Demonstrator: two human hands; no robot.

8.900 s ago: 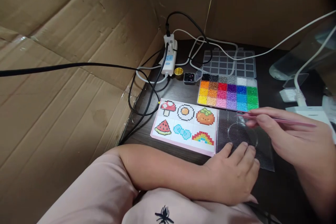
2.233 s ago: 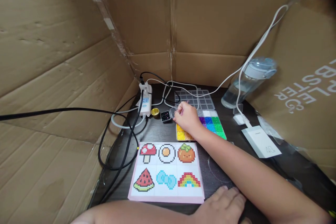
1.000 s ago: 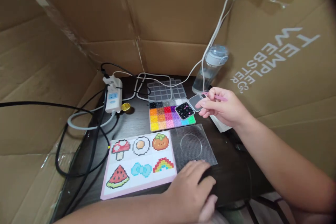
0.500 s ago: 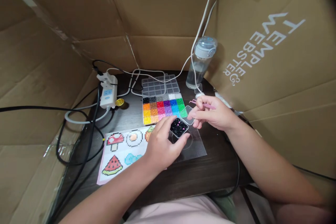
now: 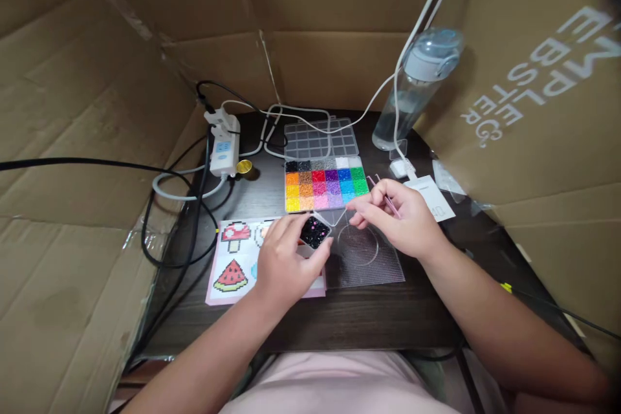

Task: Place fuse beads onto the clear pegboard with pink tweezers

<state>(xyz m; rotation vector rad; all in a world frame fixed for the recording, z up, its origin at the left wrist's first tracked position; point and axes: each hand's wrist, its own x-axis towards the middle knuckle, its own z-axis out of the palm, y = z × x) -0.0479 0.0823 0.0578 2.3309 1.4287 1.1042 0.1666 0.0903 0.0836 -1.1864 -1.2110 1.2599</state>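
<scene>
My left hand (image 5: 291, 255) is closed around a small clear box (image 5: 314, 231) of black beads with a few pink ones among them. The box is tilted, and its clear hinged lid (image 5: 334, 217) stands open toward my right hand (image 5: 395, 213). Pink tweezers (image 5: 392, 206) are held in my right hand, whose fingertips are at the lid's edge. Below the hands lies a clear pegboard (image 5: 371, 268). Behind them sits a sorting case (image 5: 326, 186) of beads in many colours. A pattern sheet (image 5: 233, 275) with pixel pictures is partly covered by my left hand.
A water bottle (image 5: 412, 94) stands at the back right by a white cable. A white power strip (image 5: 226, 145) and black cables (image 5: 194, 207) occupy the left side. A gold cap (image 5: 244, 168) and a white card (image 5: 431, 197) lie nearby. Cardboard walls (image 5: 320, 71) surround the table.
The view has shifted, so more of the table's right side shows. My left hand has drawn the bead box slightly away from the pegboard's middle, and the lid now appears more edge-on.
</scene>
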